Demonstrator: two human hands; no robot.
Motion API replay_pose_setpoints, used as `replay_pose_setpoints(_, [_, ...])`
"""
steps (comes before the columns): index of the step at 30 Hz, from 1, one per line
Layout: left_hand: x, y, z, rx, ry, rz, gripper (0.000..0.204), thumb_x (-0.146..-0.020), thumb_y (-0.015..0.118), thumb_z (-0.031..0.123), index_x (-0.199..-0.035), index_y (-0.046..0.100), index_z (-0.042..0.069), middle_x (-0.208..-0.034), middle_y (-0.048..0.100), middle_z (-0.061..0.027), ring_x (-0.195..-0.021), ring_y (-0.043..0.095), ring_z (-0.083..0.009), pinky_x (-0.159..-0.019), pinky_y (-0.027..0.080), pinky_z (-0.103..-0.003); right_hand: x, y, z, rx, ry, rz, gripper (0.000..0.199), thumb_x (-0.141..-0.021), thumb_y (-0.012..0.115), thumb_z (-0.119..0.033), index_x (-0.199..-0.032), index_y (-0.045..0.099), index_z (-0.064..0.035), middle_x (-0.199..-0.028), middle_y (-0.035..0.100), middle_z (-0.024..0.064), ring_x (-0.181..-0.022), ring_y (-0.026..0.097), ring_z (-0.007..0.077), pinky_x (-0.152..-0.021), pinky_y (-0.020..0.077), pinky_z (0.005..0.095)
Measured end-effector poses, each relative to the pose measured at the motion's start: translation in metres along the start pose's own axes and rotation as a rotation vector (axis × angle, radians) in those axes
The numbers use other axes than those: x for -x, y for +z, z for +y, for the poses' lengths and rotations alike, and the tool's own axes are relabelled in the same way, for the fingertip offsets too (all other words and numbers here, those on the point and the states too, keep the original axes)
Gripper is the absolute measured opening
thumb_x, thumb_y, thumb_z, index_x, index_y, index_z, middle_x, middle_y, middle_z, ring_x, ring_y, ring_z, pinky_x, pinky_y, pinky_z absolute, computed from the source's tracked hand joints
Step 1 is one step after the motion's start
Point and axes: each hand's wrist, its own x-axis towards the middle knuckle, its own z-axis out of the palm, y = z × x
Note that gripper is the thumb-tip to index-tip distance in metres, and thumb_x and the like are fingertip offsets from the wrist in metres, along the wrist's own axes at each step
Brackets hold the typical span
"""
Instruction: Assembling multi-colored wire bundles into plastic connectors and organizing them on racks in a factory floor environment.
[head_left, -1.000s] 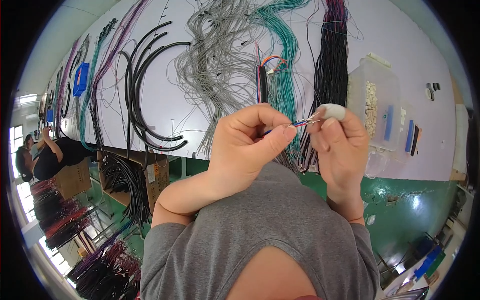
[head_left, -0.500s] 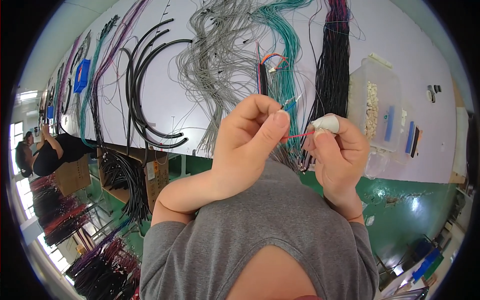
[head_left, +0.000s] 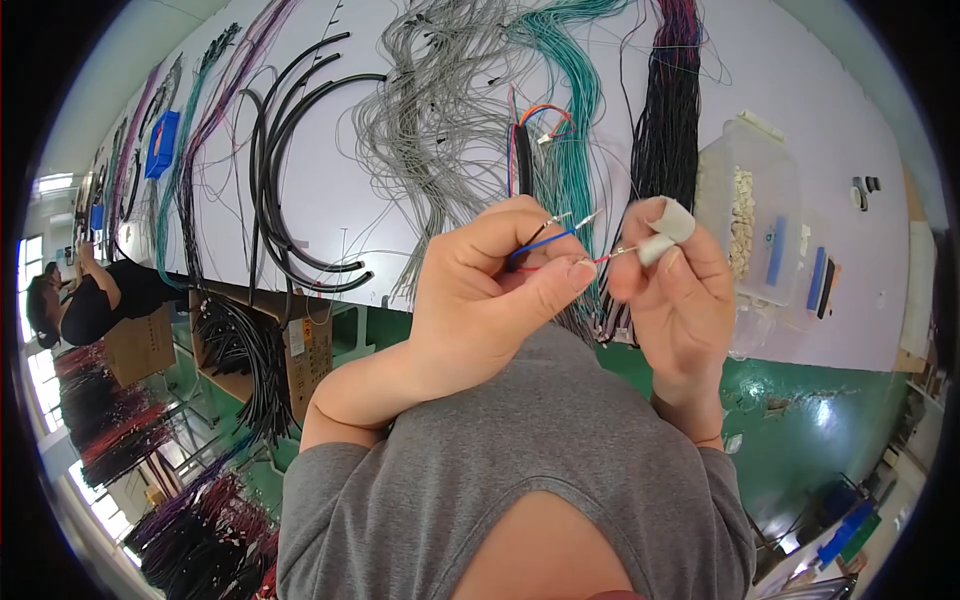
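Note:
My left hand is closed around a thin bundle of wires, with a blue wire, a black one and a red one sticking out toward the right, each tipped with a metal terminal. My right hand pinches the tip of the red wire between thumb and forefinger; a white tape wrap covers the forefinger. Both hands are raised above the white table, just in front of a short black cable with loose coloured leads.
On the table lie bundles of grey wires, teal wires, black wires and curved black cables. A clear plastic box with small white parts stands at the right. Another person sits at the left by a cardboard box.
The hands have drawn slightly apart and dropped a little. The wire tips now fan out between them, with the red one stretched toward my right fingers.

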Motion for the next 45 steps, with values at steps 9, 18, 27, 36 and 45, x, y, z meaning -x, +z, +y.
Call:
replay_pose_setpoints(9, [0.003, 0.003, 0.004, -0.07, 0.002, -0.054, 0.006, -0.07, 0.059, -0.001, -0.071, 0.054, -0.001, -0.067, 0.042, -0.0006, -0.059, 0.038, -0.0054, -0.053, 0.03, -0.018, -0.004, -0.011, 0.001, -0.47, 0.201, -0.064, 0.022, -0.08, 0.05, -0.01, -0.1, 0.048, -0.0012, -0.089, 0.052, 0.0134, -0.056, 0.045, 0.0084, -0.048, 0.0365, 0.0168])
replay_pose_setpoints(18, [0.003, 0.0, 0.003, -0.187, 0.079, -0.086, 0.007, -0.068, 0.06, -0.001, -0.074, 0.055, -0.001, -0.068, 0.044, -0.0018, -0.059, 0.039, -0.0066, -0.053, 0.031, -0.019, -0.003, -0.007, 0.001, -0.34, 0.175, -0.065, 0.016, -0.078, 0.051, -0.007, -0.093, 0.05, -0.0011, -0.091, 0.052, 0.0139, -0.067, 0.051, 0.0104, -0.054, 0.0399, 0.0213])
replay_pose_setpoints(27, [0.003, -0.002, 0.004, -0.188, 0.053, -0.068, 0.006, -0.069, 0.059, -0.002, -0.073, 0.055, 0.0, -0.067, 0.043, -0.0009, -0.059, 0.037, -0.0052, -0.051, 0.029, -0.018, 0.001, 0.002, -0.003, -0.009, 0.052, -0.043, 0.022, -0.078, 0.051, -0.005, -0.097, 0.051, 0.0062, -0.08, 0.055, 0.0125, -0.061, 0.052, 0.0127, -0.048, 0.0415, 0.0234])
replay_pose_setpoints(36, [0.003, 0.001, 0.002, -0.182, 0.033, -0.07, 0.006, -0.069, 0.059, -0.002, -0.072, 0.055, 0.0, -0.067, 0.042, -0.0003, -0.058, 0.037, -0.0051, -0.051, 0.029, -0.018, 0.003, 0.002, -0.002, -0.02, 0.063, 0.04, 0.027, -0.083, 0.048, -0.017, -0.096, 0.05, 0.007, -0.068, 0.052, 0.0068, -0.051, 0.043, 0.0088, -0.043, 0.0331, 0.0203])
replay_pose_setpoints(45, [0.002, 0.001, 0.004, -0.247, 0.043, -0.103, 0.007, -0.067, 0.06, -0.003, -0.072, 0.054, 0.0, -0.067, 0.044, -0.0012, -0.058, 0.038, -0.0059, -0.051, 0.029, -0.018, 0.0, -0.001, -0.008, -0.096, 0.143, 0.112, 0.019, -0.082, 0.049, -0.016, -0.083, 0.051, 0.003, -0.056, 0.047, 0.0038, -0.039, 0.033, 0.0039, -0.035, 0.0238, 0.0166])
